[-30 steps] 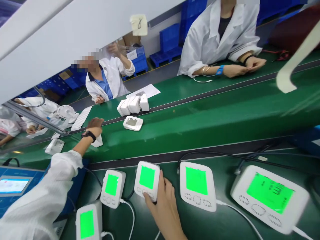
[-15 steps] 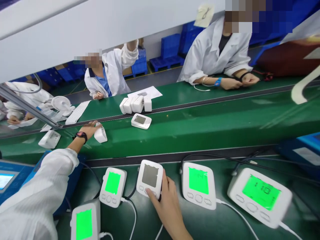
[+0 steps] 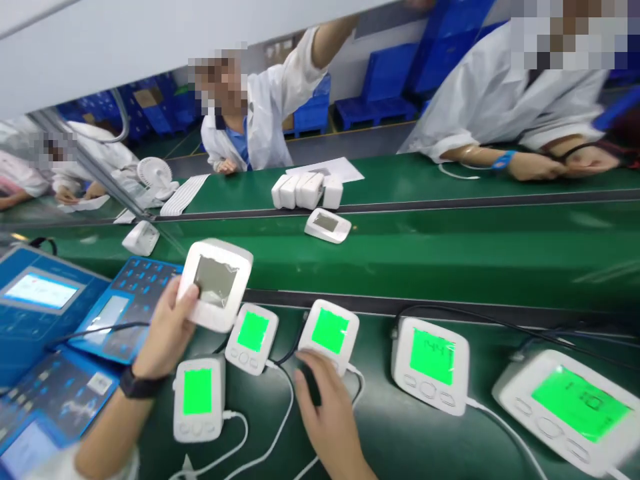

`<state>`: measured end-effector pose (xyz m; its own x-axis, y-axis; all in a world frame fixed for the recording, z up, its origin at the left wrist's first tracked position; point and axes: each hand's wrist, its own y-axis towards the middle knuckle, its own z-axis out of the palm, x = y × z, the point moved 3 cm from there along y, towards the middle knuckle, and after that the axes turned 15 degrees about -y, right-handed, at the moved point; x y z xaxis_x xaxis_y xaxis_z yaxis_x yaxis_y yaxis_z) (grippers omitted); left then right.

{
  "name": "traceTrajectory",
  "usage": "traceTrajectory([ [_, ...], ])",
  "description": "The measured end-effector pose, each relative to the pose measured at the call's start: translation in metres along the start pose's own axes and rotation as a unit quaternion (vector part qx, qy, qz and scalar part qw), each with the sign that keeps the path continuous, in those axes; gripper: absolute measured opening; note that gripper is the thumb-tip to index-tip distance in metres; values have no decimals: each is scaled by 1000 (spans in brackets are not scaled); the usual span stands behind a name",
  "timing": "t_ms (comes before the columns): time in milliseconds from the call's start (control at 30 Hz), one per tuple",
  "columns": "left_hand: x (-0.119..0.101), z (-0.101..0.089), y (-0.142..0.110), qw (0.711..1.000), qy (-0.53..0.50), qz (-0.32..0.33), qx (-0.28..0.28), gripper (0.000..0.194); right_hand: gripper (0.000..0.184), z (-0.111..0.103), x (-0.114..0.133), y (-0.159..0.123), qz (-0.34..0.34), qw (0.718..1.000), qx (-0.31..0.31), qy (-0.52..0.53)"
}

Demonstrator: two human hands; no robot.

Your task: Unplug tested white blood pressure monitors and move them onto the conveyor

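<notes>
Nearest us, our left hand [image 3: 165, 330] and right hand [image 3: 325, 407] were apart. The left held a white monitor [image 3: 215, 283] up by its lower side, its unlit grey screen facing us. That edge hold served well, keeping the fingers [image 3: 186, 301] off the screen. The right hand lay over the lower end of a lit monitor [image 3: 330, 328]; we could not tell whether it gripped it, and something dark beneath the palm was too shadowed to name.

Around them, four other lit monitors [image 3: 199, 395] sat on the green bench [image 3: 380, 447], with narrow gaps between them crossed by white cords [image 3: 273, 417]. Blue test panels [image 3: 40, 293] crowded in beside our left wrist. The held monitor reached past the black bench edge [image 3: 350, 301] and over the green belt [image 3: 440, 260]. Farther off lay a lone monitor [image 3: 327, 225], a cluster of white boxes [image 3: 305, 190], and two co-workers in white coats [image 3: 505, 93].
</notes>
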<state>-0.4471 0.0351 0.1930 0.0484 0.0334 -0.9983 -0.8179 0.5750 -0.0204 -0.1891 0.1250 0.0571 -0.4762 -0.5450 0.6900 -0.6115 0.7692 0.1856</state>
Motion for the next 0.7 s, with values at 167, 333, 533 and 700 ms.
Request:
traceTrajectory([
  [167, 81, -20, -137, 921, -319, -192, -114, 42, 22, 40, 37, 14, -8, 973, 232, -3],
  [333, 113, -42, -202, 888, -322, -297, -142, 94, 20, 51, 38, 30, 16, 975, 220, 14],
  [533, 95, -49, -185, 895, -295, -287, -172, 107, 43, 38, 31, 26, 37, 977, 197, 76],
  [700, 86, -45, -153, 909, -268, -268, -172, 92, 42, 12, 50, 6, 37, 964, 218, 144],
])
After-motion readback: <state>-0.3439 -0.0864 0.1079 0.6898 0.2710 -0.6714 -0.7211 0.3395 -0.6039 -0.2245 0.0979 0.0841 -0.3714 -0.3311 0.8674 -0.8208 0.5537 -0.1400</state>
